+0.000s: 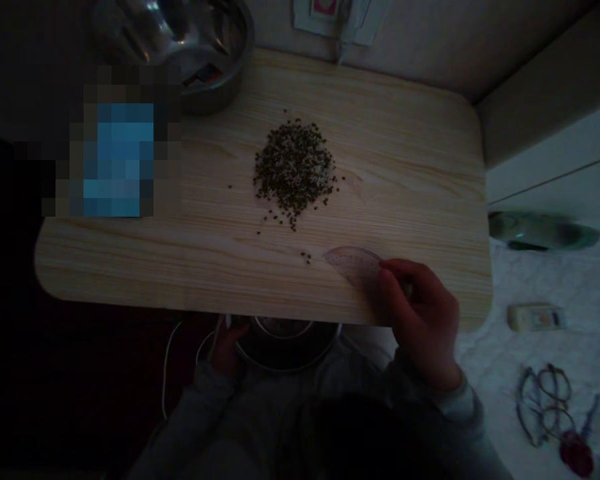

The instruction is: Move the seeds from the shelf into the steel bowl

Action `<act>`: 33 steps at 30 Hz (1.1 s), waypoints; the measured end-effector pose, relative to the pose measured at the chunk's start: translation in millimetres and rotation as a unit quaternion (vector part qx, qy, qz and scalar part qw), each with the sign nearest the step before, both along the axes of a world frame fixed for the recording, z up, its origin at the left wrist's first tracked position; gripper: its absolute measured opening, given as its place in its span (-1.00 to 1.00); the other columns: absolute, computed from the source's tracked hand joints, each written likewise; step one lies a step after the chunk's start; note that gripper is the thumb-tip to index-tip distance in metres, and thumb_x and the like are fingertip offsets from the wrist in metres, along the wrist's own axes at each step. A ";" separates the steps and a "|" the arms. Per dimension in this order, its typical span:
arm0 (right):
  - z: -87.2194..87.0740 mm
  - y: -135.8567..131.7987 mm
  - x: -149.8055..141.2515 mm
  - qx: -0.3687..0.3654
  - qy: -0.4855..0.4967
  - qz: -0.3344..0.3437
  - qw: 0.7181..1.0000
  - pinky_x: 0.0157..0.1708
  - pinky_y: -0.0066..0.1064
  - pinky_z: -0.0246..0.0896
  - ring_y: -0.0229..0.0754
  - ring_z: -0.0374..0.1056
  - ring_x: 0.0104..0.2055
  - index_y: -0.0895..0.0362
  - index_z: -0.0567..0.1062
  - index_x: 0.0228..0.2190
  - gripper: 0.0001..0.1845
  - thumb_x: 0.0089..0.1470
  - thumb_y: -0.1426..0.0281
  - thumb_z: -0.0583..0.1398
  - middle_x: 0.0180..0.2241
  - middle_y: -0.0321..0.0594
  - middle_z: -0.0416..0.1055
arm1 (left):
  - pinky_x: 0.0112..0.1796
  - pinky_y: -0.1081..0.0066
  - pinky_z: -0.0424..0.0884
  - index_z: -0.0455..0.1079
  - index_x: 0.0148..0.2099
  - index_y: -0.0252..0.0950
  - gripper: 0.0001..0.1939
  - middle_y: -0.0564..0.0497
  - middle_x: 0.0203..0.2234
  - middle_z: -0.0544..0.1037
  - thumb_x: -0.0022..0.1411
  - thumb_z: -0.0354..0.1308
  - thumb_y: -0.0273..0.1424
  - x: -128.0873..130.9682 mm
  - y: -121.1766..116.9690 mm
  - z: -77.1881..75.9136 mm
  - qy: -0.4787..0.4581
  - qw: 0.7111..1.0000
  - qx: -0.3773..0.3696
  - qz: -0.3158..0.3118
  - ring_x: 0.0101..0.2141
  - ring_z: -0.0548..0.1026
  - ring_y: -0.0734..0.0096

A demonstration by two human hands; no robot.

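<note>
On the pale wooden table (410, 160) lies a pile of small dark green beans mixed with white grains (294, 163), with a few strays at its near side. My right hand (425, 313) is closed on a clear, half-round plastic protractor (355, 261) at the near right of the table. Its curved edge points left, close to several loose beans (306, 257). Below the table's front edge, my left hand (229, 350) is at the left side of a dark round pot (285, 347), its thumb over the rim. The rest of those fingers are dim and partly hidden.
A large steel bowl (215, 87) stands at the back left of the table. In front of it is a blurred-out blue patch (120, 160). To the right, a green bottle (540, 230), a pale remote-like device (537, 317) and a coiled cord (550, 393) lie on white quilted bedding.
</note>
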State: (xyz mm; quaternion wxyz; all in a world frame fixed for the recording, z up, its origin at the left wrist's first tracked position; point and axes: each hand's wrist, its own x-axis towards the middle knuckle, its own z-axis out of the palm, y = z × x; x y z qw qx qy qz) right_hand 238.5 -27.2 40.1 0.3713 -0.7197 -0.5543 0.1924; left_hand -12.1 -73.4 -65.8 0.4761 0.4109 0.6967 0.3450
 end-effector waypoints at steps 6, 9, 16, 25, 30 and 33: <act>3.3 2.6 -9.6 -0.016 0.004 0.038 0.999 -0.39 -0.32 0.21 -0.21 0.28 -0.39 0.09 0.42 -0.37 -0.84 -0.06 0.34 0.10 -0.43 -0.23 0.39 | -0.34 0.16 0.34 0.36 -0.58 -0.18 -0.82 0.01 -0.65 0.45 -0.32 0.14 -0.22 -3.0 -1.6 -1.4 0.008 1.000 0.004 -0.006 -0.48 0.42 0.18; 4.9 3.8 -13.6 -0.019 0.000 0.064 0.998 -0.38 -0.32 0.21 -0.21 0.28 -0.38 0.08 0.42 -0.38 -0.85 -0.06 0.36 0.10 -0.44 -0.24 0.40 | -0.31 0.15 0.34 0.37 -0.57 -0.18 -0.84 0.01 -0.63 0.45 -0.31 0.12 -0.25 -4.9 -2.7 -3.1 0.005 1.000 -0.010 -0.003 -0.42 0.43 0.15; 8.8 0.5 -15.9 -0.023 0.003 0.105 0.994 -0.37 -0.32 0.20 -0.21 0.28 -0.37 0.08 0.41 -0.39 -0.87 -0.06 0.38 0.10 -0.44 -0.26 0.39 | -0.26 0.15 0.33 0.37 -0.58 -0.18 -0.88 0.00 -0.61 0.45 -0.28 0.11 -0.29 -1.4 1.0 2.1 -0.005 1.000 -0.020 0.006 -0.35 0.44 0.12; 6.9 -2.2 -15.5 -0.036 0.010 0.150 0.988 -0.41 -0.35 0.18 -0.23 0.27 -0.41 0.09 0.41 -0.39 -0.88 -0.05 0.40 0.10 -0.47 -0.26 0.38 | -0.27 0.17 0.35 0.39 -0.54 -0.17 -0.79 0.00 -0.61 0.45 -0.27 0.09 -0.18 -2.3 -3.7 -2.8 0.018 0.999 -0.031 0.015 -0.33 0.44 0.13; 7.7 -3.8 -15.4 -0.043 0.016 0.188 0.981 -0.43 -0.37 0.17 -0.25 0.26 -0.43 0.11 0.41 -0.38 -0.87 -0.05 0.42 0.11 -0.50 -0.26 0.36 | -0.28 0.19 0.35 0.37 -0.57 -0.19 -0.82 0.02 -0.63 0.45 -0.27 0.09 -0.21 0.8 -3.9 -1.5 -0.004 0.999 -0.028 0.023 -0.39 0.44 0.17; 7.3 -5.0 -14.0 -0.041 0.029 0.183 0.982 -0.43 -0.37 0.17 -0.26 0.26 -0.44 0.11 0.40 -0.39 -0.88 -0.06 0.43 0.11 -0.50 -0.27 0.35 | -0.30 0.19 0.37 0.36 -0.59 -0.20 -0.81 0.02 -0.66 0.45 -0.29 0.11 -0.20 1.6 -3.0 0.7 -0.005 0.999 -0.036 0.024 -0.42 0.45 0.18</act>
